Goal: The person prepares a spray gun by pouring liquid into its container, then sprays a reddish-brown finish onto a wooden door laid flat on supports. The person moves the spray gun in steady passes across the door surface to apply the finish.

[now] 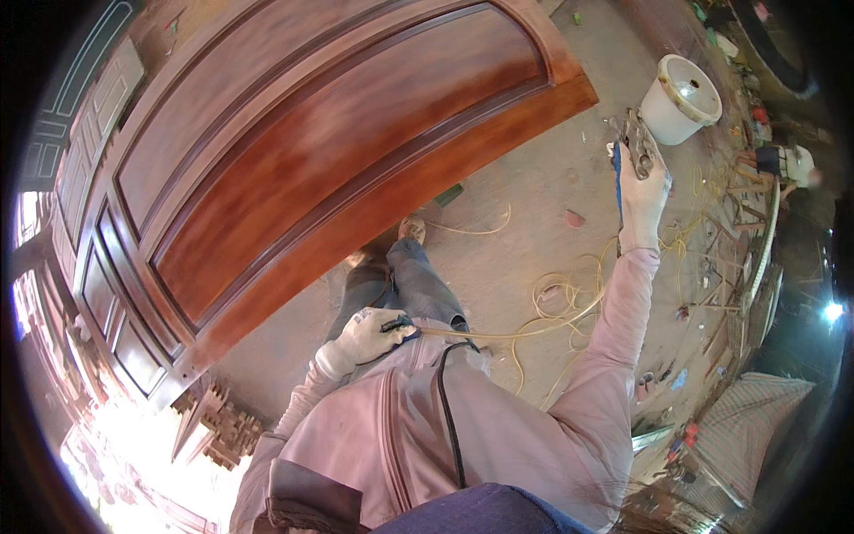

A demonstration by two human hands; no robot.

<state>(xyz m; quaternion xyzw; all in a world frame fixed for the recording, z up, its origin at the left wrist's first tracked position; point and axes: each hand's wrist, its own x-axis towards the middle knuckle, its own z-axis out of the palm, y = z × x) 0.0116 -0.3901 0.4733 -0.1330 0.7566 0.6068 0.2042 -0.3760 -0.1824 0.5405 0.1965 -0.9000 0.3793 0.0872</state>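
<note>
My right hand (pixel 644 200), in a white work glove, is stretched out at the right, closed around a metal spray gun (pixel 637 147). The gun's front end is beside a white plastic bucket (pixel 669 114) with a stained rim. Close to my waist, my left hand (pixel 372 338), also gloved, is closed on a thin yellowish hose (pixel 507 335). From there the hose runs right and passes behind my right sleeve. In front of me lies a large reddish-brown panelled wooden door (pixel 374 133), its surface glossy and unevenly coloured. Neither hand touches it.
Loops of yellow hose (pixel 556 298) lie on the floor by my right arm. Wooden racks (pixel 734 231) line the right side, where a person (pixel 787 165) is at work. More door panels (pixel 98 102) stand at the left, near stacked wood pieces (pixel 218 427). A striped sheet (pixel 752 427) is at lower right.
</note>
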